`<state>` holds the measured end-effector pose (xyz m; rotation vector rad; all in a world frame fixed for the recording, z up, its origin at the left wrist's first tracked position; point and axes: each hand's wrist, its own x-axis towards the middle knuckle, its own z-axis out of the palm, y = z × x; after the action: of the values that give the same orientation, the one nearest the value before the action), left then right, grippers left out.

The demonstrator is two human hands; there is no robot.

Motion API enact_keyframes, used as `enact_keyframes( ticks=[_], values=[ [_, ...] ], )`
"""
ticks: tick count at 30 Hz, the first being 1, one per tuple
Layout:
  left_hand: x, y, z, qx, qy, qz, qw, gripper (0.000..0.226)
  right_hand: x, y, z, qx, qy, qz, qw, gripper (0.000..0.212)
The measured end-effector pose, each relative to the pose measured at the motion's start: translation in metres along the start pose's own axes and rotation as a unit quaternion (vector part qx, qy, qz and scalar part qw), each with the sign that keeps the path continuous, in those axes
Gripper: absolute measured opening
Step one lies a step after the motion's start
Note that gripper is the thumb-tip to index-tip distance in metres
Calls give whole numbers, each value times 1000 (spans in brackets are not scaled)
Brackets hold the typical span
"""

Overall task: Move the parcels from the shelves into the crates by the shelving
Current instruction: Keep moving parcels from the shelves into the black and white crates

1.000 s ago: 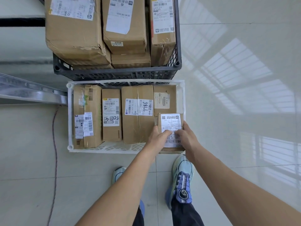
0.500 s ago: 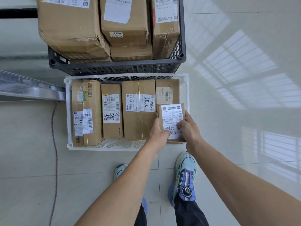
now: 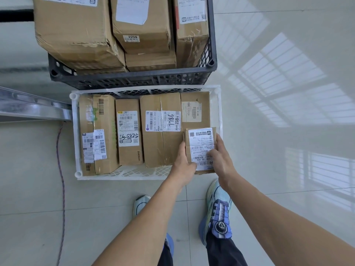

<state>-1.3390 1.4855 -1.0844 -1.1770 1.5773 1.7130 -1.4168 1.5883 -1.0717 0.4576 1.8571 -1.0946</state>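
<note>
— At far left, what crosses the tiles?
— (a) A metal shelf rail (image 3: 34, 110), with a thin cord (image 3: 61, 169) trailing toward me beside it.

— And the centre?
— (b) The white crate (image 3: 75, 135), on the floor against the rail's end. Four brown parcels (image 3: 128, 131) lie in it side by side, labels up. (c) Behind it, touching, is the dark crate (image 3: 134, 81), stacked with larger boxes.

— Where is the parcel you hold?
— (d) The small parcel (image 3: 200, 139) is at the white crate's near right corner, label up, over the near end of the rightmost parcel. Whether it rests there I cannot tell.

— Your fingers?
— (e) My left hand (image 3: 184, 164) curls round its left edge, thumb pressed on the label. (f) My right hand (image 3: 223, 162) grips the right edge, fingers wrapped over the side, thumb on the label.
</note>
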Motion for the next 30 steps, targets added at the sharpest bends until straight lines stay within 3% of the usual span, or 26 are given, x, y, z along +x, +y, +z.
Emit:
enact_keyframes(
  ticks=[7, 19, 24, 30],
  values=[
    [5, -4, 7, 38, 10, -11, 999, 70, 4, 5, 2, -45, -2, -15, 999, 71],
    [-26, -2, 10, -28, 21, 10, 999, 76, -16, 3, -6, 14, 21, -27, 999, 64],
    [-32, 0, 11, -43, 23, 7, 999, 76, -21, 4, -4, -15, 21, -29, 999, 64],
    [-38, 16, -1, -48, 24, 35, 998, 74, -33, -6, 11, -10, 96, -38, 995, 56]
  ],
)
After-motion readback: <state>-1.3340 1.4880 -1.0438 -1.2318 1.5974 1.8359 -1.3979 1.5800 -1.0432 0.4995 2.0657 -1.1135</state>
